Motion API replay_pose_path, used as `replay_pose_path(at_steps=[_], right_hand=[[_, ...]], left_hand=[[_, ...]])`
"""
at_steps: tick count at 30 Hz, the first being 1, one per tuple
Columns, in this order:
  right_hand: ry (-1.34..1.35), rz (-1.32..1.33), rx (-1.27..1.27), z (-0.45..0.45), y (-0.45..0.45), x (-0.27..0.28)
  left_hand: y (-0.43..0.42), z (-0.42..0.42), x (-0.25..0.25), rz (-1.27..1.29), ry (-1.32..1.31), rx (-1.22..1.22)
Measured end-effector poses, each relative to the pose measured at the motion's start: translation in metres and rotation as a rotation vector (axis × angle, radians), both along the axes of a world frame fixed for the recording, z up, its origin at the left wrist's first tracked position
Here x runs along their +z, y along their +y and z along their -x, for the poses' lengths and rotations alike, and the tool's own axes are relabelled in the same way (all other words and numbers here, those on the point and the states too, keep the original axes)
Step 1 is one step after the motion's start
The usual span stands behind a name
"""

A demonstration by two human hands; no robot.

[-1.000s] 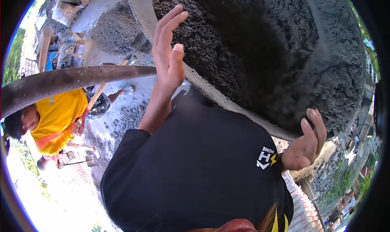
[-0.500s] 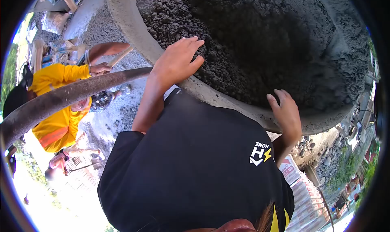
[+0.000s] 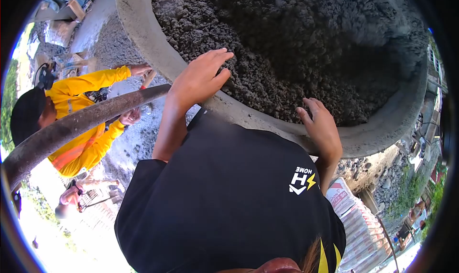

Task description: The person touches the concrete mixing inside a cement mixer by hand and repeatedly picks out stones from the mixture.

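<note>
Overhanging the drum rim (image 3: 265, 120), left hand (image 3: 197, 80) and right hand (image 3: 323, 130) have empty, loosely extended fingers (image 3: 216, 58) near the mixture (image 3: 260, 79).

The top edge cuts off the drum (image 3: 138, 31), and the mix (image 3: 267, 77) deep inside it is blurred. At the drum's rim, the left hand (image 3: 200, 78) hides one end of the bar (image 3: 86, 118), which covers part of a yellow shirt (image 3: 91, 84); on the drum's near side, the bags' (image 3: 358, 220) print is mostly unreadable.
</note>
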State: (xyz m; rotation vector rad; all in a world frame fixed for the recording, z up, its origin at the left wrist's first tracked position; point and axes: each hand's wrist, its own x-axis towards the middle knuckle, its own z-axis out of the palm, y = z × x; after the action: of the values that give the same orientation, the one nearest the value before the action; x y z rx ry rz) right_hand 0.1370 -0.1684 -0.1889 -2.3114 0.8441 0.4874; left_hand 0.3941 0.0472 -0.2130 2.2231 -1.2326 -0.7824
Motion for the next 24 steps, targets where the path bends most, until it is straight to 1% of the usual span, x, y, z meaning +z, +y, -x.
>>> replay_pose_path(at_steps=[6,8,10,12,14,15,18,19,22,24], right_hand=[[-0.028,0.019,0.012,0.006,0.002,-0.008],[-0.054,0.047,0.026,0.006,0.001,-0.008],[-0.042,0.011,0.012,0.003,0.001,-0.002],[-0.055,0.011,0.013,0.004,0.000,0.000],[-0.072,0.021,0.002,0.006,0.000,-0.002],[-0.068,0.017,-0.004,0.005,0.000,0.002],[-0.063,-0.014,0.011,0.002,-0.001,0.002],[-0.087,-0.005,0.020,0.000,-0.001,0.003],[-0.049,-0.011,-0.001,-0.001,0.001,0.011],[-0.025,0.000,0.002,-0.002,0.003,0.011]], left_hand=[[-0.002,0.000,-0.002,0.043,-0.021,0.014],[-0.002,-0.002,-0.002,0.063,0.024,0.013],[-0.003,-0.001,0.001,0.073,-0.001,0.020],[-0.003,-0.002,-0.006,0.094,-0.078,0.049],[-0.004,-0.002,-0.006,0.108,-0.100,0.105],[-0.005,-0.002,-0.004,0.069,-0.063,0.138],[-0.004,-0.001,-0.005,0.145,-0.120,0.217],[-0.005,-0.001,-0.003,0.156,-0.143,0.225],[-0.005,0.002,0.001,0.170,-0.162,0.255],[-0.005,0.003,0.003,0.190,-0.138,0.263]])
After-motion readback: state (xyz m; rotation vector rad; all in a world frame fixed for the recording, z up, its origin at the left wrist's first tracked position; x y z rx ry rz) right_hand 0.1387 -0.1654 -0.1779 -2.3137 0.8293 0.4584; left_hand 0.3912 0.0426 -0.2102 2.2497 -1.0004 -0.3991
